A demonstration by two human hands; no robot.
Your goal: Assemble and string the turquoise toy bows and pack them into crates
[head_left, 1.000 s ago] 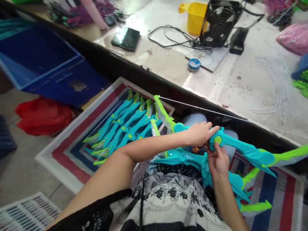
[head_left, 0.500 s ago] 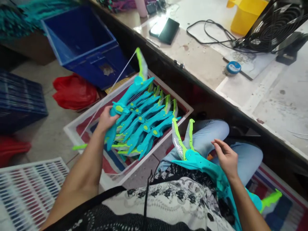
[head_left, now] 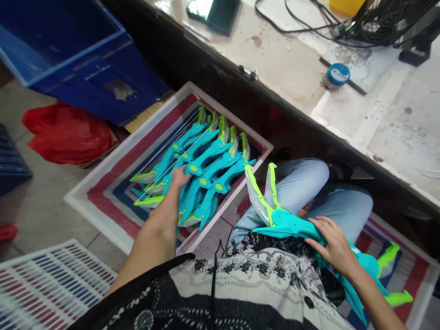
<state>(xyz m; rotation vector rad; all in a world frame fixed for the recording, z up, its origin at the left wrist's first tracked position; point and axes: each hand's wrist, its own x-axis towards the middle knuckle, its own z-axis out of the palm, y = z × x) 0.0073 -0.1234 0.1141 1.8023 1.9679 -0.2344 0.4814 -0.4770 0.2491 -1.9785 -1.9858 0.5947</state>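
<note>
My left hand point(head_left: 180, 176) is down in the white crate point(head_left: 113, 233), closed on a turquoise toy bow point(head_left: 206, 158) with lime-green limb ends. The bow lies among several others like it, in a slanting row, with thin white strings stretched along them. Part of my left fingers is hidden behind the bows. My right hand point(head_left: 333, 243) rests over a turquoise piece point(head_left: 292, 224) in my lap, fingers and thumb around its body. Two lime-green arms with clear covers stick up from its near end; more lime-green ends show past my right wrist.
A cluttered worktable point(head_left: 288, 82) runs along the upper right, bearing a phone point(head_left: 215, 13), a blue-lidded jar point(head_left: 337, 75) and black cables. Left of the crate stand a big blue bin point(head_left: 113, 87), a red bag point(head_left: 68, 133) and a white slatted basket point(head_left: 58, 284).
My left hand has lowered the held bow into the crate, beside the others. My right hand has come down onto the turquoise piece in my lap. The view has shifted.
</note>
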